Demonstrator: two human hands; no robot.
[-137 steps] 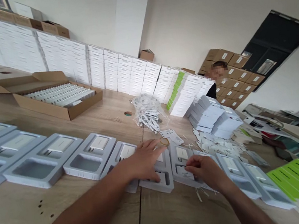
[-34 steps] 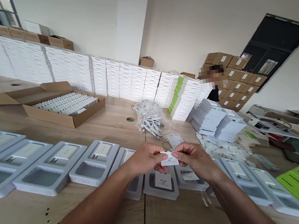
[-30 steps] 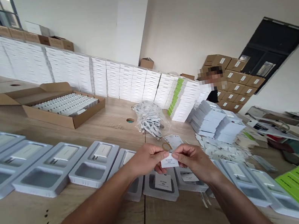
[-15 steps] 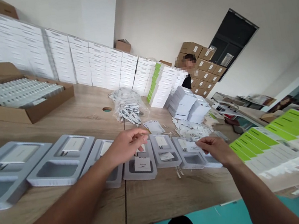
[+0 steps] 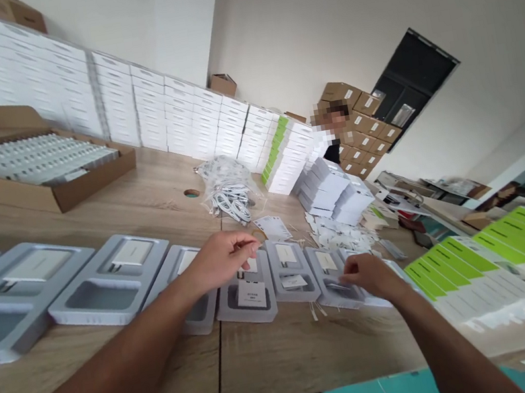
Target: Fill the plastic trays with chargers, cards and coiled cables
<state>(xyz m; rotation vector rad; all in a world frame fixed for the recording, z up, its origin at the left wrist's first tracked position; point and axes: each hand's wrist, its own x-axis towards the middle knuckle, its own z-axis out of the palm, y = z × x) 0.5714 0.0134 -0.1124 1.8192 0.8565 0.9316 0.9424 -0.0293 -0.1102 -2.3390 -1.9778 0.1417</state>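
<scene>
A row of grey moulded trays (image 5: 119, 284) lies across the wooden table (image 5: 294, 359), each with a white charger in its upper pocket. My left hand (image 5: 222, 258) hovers over one tray (image 5: 249, 292) that has a white card in its lower pocket; its fingertips are pinched together and nothing shows between them. My right hand (image 5: 369, 274) rests palm down on the lower pocket of a tray further right (image 5: 327, 266). What lies under its fingers is hidden.
An open cardboard box (image 5: 65, 192) of white chargers stands at the back left. A bag of white cables (image 5: 229, 192), a label sheet (image 5: 272, 227) and loose white cards (image 5: 344, 233) lie behind the trays. Green-and-white sleeves (image 5: 479, 261) fan out on the right. A person (image 5: 334, 141) is behind stacked boxes.
Both hands held one small white card together a second ago. They have since parted: the right hand carried the card right and down onto a tray, while the left stayed pinched over the middle trays.
</scene>
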